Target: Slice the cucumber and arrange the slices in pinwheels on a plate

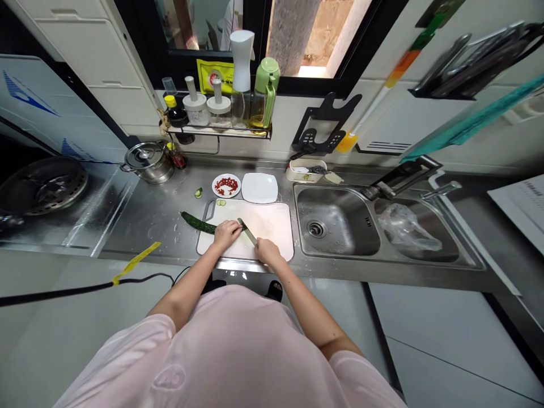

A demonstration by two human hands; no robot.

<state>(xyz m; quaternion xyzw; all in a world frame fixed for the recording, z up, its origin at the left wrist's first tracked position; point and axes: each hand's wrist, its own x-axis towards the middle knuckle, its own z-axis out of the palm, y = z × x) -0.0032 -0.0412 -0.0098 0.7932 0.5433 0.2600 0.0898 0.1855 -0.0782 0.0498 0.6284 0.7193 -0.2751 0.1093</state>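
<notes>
A long green cucumber [198, 223] lies across the left edge of a white cutting board [276, 226]. My left hand [227, 233] is closed over its right end, fingers bent close to the blade. In my right hand [267, 251] is the handle of a kitchen knife [248, 232], its blade slanting up and left to the cucumber's end. A few pale cucumber slices [221, 202] rest at the board's top left. Behind the board stand a white plate of chopped red pieces [226, 185] and a bare white square plate [259, 187].
A cucumber end piece [198, 192] lies on the steel counter. Right of the board is a double sink [340, 221] with a plastic bag [408, 226]. A lidded pot [148, 162] and a frying pan [42, 184] stand left. Seasoning jars line a wall shelf [221, 130].
</notes>
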